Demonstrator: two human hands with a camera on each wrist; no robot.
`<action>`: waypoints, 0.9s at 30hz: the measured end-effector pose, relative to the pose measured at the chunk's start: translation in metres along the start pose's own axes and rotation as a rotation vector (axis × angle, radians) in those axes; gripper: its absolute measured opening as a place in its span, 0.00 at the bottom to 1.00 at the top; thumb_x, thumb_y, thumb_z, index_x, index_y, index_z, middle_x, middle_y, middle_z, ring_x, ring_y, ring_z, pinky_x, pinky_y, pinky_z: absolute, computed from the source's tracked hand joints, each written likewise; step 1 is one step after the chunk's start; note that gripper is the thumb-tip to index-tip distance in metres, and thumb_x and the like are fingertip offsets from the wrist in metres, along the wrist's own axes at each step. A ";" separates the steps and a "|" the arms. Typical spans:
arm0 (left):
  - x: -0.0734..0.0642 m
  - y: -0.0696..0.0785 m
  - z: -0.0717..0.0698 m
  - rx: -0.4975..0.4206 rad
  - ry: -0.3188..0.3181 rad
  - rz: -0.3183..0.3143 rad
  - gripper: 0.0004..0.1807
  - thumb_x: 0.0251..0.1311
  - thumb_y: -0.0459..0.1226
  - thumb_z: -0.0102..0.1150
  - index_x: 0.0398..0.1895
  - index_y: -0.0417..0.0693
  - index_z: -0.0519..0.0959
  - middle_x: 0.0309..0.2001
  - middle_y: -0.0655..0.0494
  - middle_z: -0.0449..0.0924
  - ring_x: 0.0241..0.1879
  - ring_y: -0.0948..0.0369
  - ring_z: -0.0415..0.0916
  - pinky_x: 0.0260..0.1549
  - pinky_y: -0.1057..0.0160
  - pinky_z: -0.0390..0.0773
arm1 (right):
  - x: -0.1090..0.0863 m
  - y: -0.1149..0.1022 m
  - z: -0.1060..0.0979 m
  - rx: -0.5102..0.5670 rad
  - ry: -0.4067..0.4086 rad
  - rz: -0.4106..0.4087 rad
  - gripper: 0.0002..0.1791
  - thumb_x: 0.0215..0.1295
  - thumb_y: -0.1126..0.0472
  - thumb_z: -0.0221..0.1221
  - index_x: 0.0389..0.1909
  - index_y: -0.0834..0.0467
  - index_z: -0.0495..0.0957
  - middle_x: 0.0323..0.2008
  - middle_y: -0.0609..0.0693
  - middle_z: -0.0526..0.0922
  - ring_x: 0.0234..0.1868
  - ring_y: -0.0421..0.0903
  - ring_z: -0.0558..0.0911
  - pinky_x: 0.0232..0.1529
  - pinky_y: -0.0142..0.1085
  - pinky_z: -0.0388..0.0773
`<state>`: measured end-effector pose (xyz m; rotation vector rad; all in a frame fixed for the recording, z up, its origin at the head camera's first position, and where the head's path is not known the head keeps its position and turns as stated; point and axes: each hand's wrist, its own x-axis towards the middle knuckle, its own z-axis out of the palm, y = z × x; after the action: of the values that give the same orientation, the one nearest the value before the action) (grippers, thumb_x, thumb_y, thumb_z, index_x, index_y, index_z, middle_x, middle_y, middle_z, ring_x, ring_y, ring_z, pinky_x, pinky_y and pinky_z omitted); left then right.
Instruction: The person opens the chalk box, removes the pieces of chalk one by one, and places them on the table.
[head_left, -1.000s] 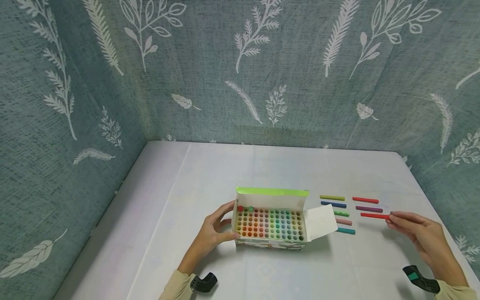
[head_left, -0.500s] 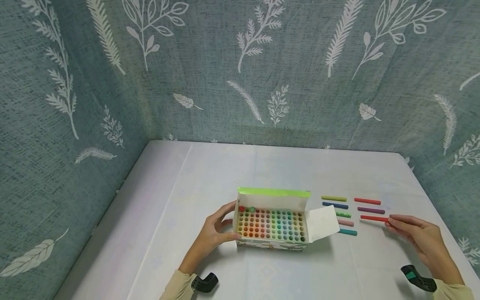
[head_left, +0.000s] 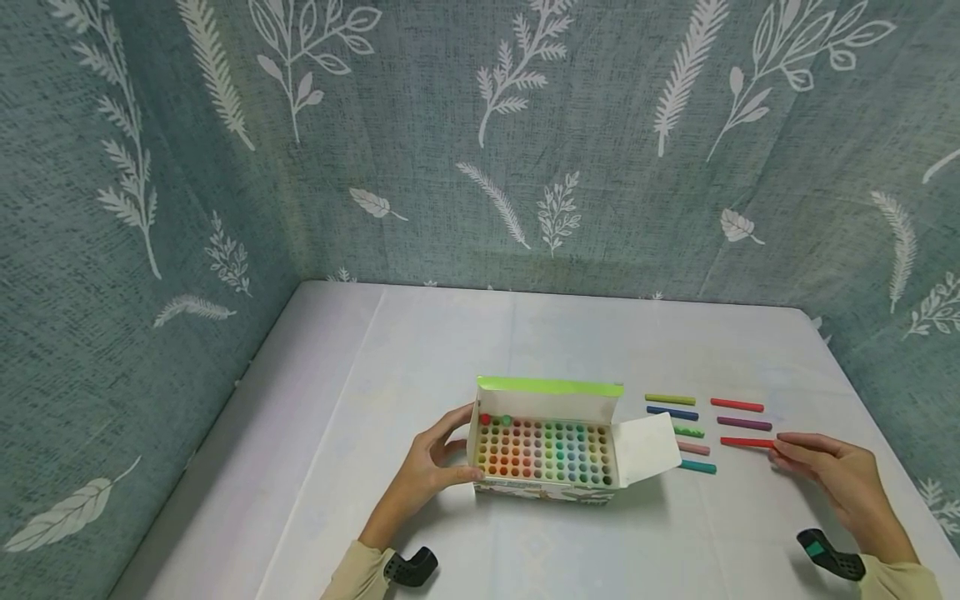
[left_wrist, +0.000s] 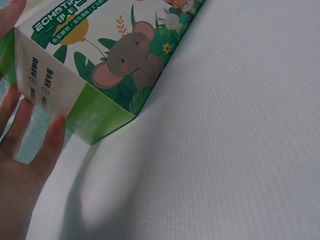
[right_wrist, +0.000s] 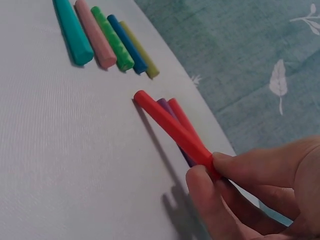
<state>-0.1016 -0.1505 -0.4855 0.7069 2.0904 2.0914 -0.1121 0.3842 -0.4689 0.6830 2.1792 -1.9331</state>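
Observation:
In the head view, my left hand [head_left: 435, 461] holds the left end of an open cardboard box [head_left: 543, 493], thumb at the front corner, fingers round the side. Inside is an insert [head_left: 542, 450] with rows of holes; a red tip [head_left: 485, 419] and a green tip [head_left: 506, 420] stand up at its back left. An elephant is printed on the box [left_wrist: 125, 60]. My right hand [head_left: 840, 471] pinches one end of a red chalk stick [right_wrist: 172, 127] between thumb and fingertips. Its free end points left, just above the table, near a purple chalk stick [head_left: 744, 424] and another red one [head_left: 737, 405].
Left of these lies a column of chalk sticks: yellow-green [head_left: 670, 400], blue [head_left: 672, 413], green [head_left: 688, 432], pink [head_left: 693, 448] and teal [head_left: 698, 467]. The box's white side flap [head_left: 645, 450] juts right, over some of their ends. Leaf-patterned fabric [head_left: 480, 167] borders the white table [head_left: 420, 358].
My right hand has shifted slightly down and left with the red chalk stick, bringing it lower, beneath the purple one. My left hand stays on the box. The whole view has shifted slightly.

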 end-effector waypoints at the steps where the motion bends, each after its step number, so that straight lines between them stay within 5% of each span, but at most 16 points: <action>1: 0.000 0.000 0.000 -0.001 0.002 -0.008 0.44 0.48 0.27 0.70 0.69 0.51 0.62 0.68 0.52 0.62 0.67 0.52 0.57 0.59 0.54 0.70 | 0.000 0.000 0.000 -0.016 0.002 -0.001 0.07 0.54 0.59 0.69 0.26 0.42 0.85 0.27 0.32 0.79 0.30 0.38 0.85 0.33 0.29 0.83; 20: 0.000 0.002 0.000 -0.006 -0.006 -0.009 0.43 0.48 0.27 0.70 0.69 0.51 0.63 0.68 0.52 0.62 0.67 0.53 0.57 0.59 0.54 0.70 | 0.006 0.003 0.001 -0.082 0.079 -0.033 0.06 0.61 0.62 0.63 0.26 0.49 0.84 0.24 0.36 0.80 0.27 0.42 0.85 0.32 0.33 0.83; 23: 0.000 0.002 0.000 -0.007 -0.013 0.006 0.43 0.49 0.27 0.69 0.69 0.50 0.62 0.68 0.51 0.62 0.67 0.52 0.57 0.59 0.54 0.70 | 0.004 -0.001 0.003 -0.119 0.104 -0.023 0.03 0.61 0.61 0.63 0.34 0.55 0.84 0.24 0.35 0.79 0.27 0.42 0.85 0.31 0.32 0.83; 27: 0.000 0.003 0.000 -0.002 -0.011 0.001 0.43 0.49 0.27 0.69 0.70 0.50 0.62 0.68 0.52 0.61 0.67 0.52 0.57 0.59 0.53 0.70 | 0.000 -0.009 0.007 -0.226 0.131 -0.022 0.22 0.63 0.57 0.62 0.51 0.69 0.76 0.25 0.33 0.77 0.27 0.40 0.85 0.29 0.27 0.82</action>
<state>-0.1011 -0.1507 -0.4827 0.7178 2.0825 2.0844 -0.1173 0.3768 -0.4624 0.7672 2.4437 -1.6576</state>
